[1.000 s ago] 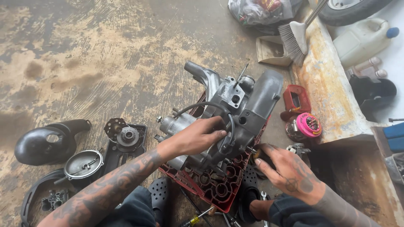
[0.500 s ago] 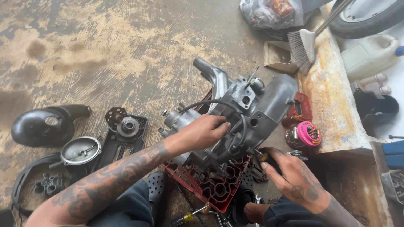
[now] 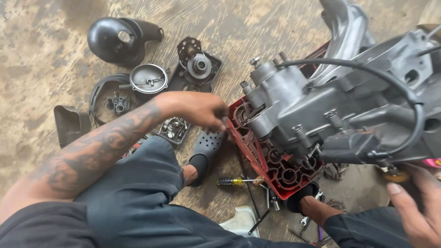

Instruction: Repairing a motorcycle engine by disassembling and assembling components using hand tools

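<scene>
I judge the grey cast-metal engine block heavy, rigid; my left hand pinches its end, right hand open beneath.

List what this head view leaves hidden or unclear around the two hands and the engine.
- Left hand: fingertips hidden behind the red crate edge; grip unclear.
- Right hand: cut off by the frame's corner; contact with the brass-coloured part unclear.
- Engine: right side runs out of frame.
- Crate top: covered by the engine.

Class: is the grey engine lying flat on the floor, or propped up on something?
Propped up. The engine rests on a red crate, clear of the floor; the left hand reaches to the crate's edge.
</scene>
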